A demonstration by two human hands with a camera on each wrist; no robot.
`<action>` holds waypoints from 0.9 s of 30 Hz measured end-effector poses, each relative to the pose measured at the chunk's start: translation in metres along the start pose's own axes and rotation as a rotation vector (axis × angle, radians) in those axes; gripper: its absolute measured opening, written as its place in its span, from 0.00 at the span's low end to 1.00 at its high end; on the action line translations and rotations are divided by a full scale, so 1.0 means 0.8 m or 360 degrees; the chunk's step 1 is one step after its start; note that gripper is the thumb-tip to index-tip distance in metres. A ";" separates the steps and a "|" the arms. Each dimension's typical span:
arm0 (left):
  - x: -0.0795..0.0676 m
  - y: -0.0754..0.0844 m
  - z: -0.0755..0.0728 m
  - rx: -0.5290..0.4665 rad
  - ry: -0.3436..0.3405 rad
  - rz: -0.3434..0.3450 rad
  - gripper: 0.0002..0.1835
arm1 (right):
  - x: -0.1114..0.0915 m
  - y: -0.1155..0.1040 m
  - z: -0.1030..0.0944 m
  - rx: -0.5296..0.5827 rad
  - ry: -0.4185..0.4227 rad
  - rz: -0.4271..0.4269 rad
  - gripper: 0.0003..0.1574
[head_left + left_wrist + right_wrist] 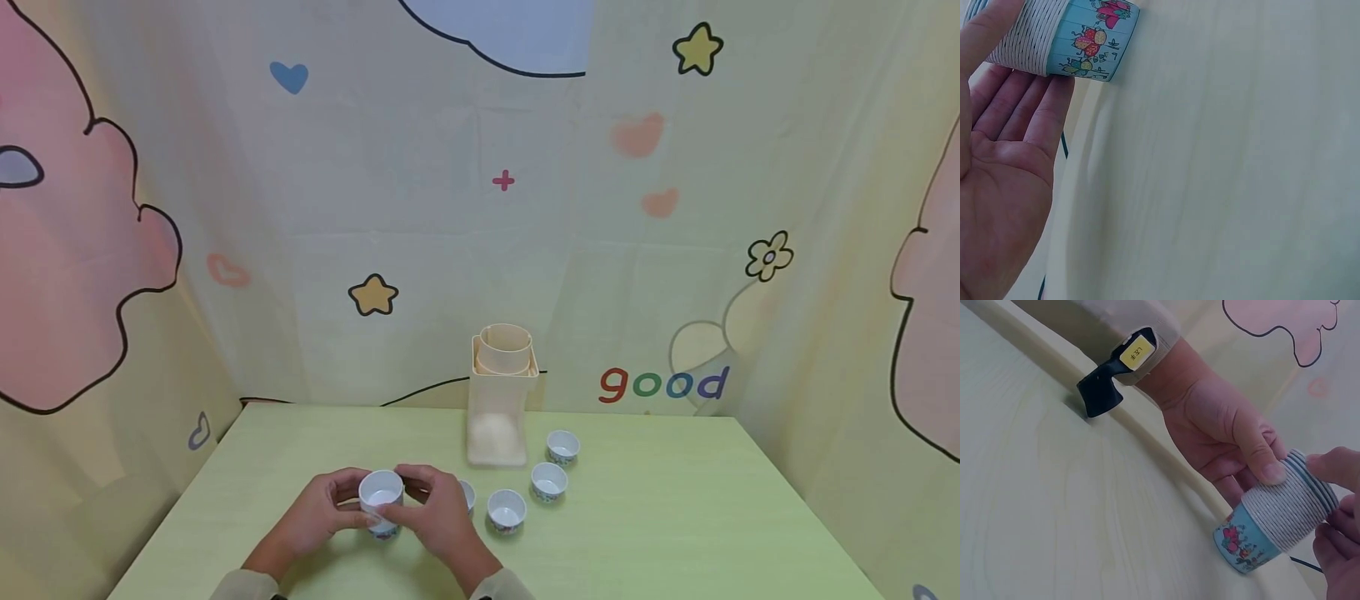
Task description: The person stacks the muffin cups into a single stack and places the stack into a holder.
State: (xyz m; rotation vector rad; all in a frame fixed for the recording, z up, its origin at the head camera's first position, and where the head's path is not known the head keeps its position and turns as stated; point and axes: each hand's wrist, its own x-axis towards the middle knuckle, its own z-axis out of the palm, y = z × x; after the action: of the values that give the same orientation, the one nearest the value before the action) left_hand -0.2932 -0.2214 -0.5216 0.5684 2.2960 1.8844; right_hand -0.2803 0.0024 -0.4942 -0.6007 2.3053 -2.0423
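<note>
A stack of nested paper cups [381, 490] stands upright between the two hands in the head view. Its lowest cup shows a light blue wall with printed flowers and bugs; the white rims sit close together above. My left hand [318, 512] holds the stack from the left, thumb on the near side, fingers behind. From the right, my right hand [442, 517] pinches the stack near its top rims. In the left wrist view the left palm [1007, 187] faces the stack [1066, 37]. The right wrist view shows both hands on the tilted-looking stack [1288, 506].
Several single paper cups stand right of the hands: one near [506, 512], one further right [549, 482], one at the back [562, 447]. Another cup [468, 497] is partly hidden by the right hand. A cream-coloured plastic holder [498, 417] with a round top stands behind them.
</note>
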 end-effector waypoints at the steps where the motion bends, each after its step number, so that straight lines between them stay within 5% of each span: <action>1: 0.000 0.000 0.000 0.0000 0.0005 -0.0002 0.36 | -0.001 0.000 -0.003 0.0008 -0.0001 -0.0014 0.31; 15: 0.001 -0.001 0.000 0.0015 0.0035 -0.0040 0.37 | -0.020 -0.005 -0.071 0.0015 0.0091 -0.0021 0.26; 27: -0.001 0.004 0.002 0.0000 0.0006 -0.0024 0.36 | -0.029 0.013 -0.149 0.0069 0.0441 -0.0058 0.23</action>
State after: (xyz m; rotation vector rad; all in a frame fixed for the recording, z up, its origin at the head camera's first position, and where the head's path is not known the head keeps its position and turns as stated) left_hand -0.2911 -0.2202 -0.5192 0.5469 2.2958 1.8803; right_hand -0.2913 0.1234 -0.4914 -0.3811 2.3975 -2.3182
